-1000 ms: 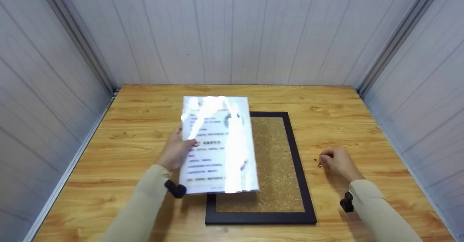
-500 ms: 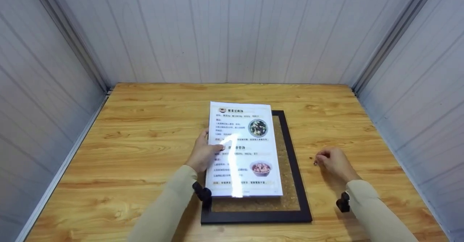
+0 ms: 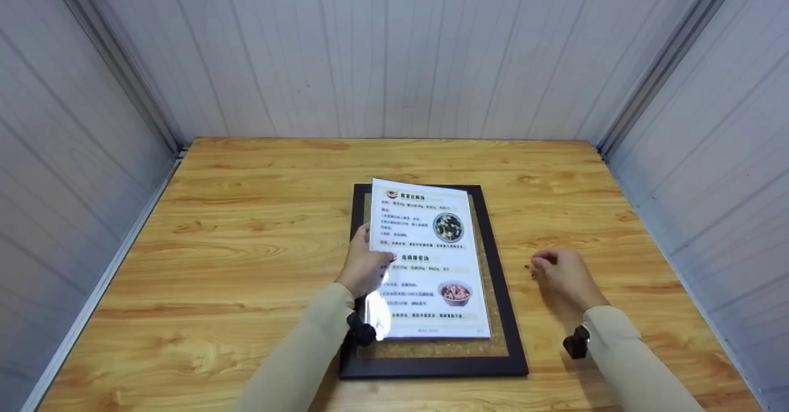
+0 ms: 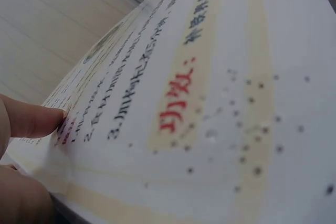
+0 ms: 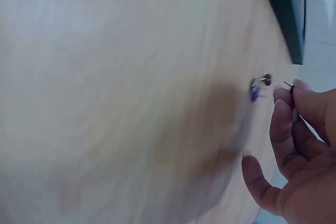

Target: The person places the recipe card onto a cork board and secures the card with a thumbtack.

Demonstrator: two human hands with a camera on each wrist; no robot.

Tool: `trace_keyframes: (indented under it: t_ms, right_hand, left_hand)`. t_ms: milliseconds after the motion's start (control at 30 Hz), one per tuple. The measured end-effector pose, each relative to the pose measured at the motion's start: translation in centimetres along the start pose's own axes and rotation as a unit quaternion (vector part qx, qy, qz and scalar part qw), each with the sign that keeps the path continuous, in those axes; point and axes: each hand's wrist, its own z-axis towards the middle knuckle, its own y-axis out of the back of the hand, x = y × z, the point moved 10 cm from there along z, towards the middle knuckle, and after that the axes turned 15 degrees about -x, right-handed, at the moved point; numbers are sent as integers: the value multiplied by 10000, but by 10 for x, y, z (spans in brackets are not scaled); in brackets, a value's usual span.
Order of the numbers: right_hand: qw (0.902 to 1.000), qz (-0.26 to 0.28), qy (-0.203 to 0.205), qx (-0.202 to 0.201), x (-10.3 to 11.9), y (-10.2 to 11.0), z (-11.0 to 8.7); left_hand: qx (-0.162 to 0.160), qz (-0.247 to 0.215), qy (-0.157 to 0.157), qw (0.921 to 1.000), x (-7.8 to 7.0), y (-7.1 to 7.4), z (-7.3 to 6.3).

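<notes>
Left hand [image 3: 362,267] pinches the sheet [image 3: 425,276] by its left edge.

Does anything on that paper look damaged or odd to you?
Yes: in the left wrist view, dark specks appear scattered across part of the recipe sheet. They look odd because they match no line of print. I cannot tell whether they are holes, stains or only image flaws.

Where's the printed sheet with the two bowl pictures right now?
In the head view, the printed sheet is over the black-framed cork board, just right of centre, its left edge held by the fingers of the left hand.
</notes>
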Motion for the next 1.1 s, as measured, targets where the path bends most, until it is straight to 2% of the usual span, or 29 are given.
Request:
trace_keyframes:
  t_ms: [133, 300, 567, 733, 933, 1033, 1100]
  right_hand:
    - [9991, 114, 265, -303, 16, 4, -1]
    - [9977, 385, 482, -296, 35, -5, -11]
    - [9945, 246, 993, 239, 67, -35, -50]
    - [9877, 497, 1330, 653, 84, -53, -72]
    - [9874, 583, 1180, 880, 86, -63, -79]
    - [9887, 551, 1098, 861, 86, -65, -78]
    - [9895, 532, 1052, 836, 87, -66, -78]
  left_hand:
    - [-193, 455, -157, 9987, 4, 1, 0]
    - [-281, 721, -273, 9966, 7, 1, -1]
    - [-409, 1011, -830, 9906, 0, -1, -2]
    - [-425, 1128, -907, 9886, 0, -2, -3]
    - [-425, 1204, -987, 9869, -1, -3, -6]
    - [-465, 1526, -1165, 9803, -5, -6, -12]
    - [-537, 1915, -1382, 9702, -9, -7, -16]
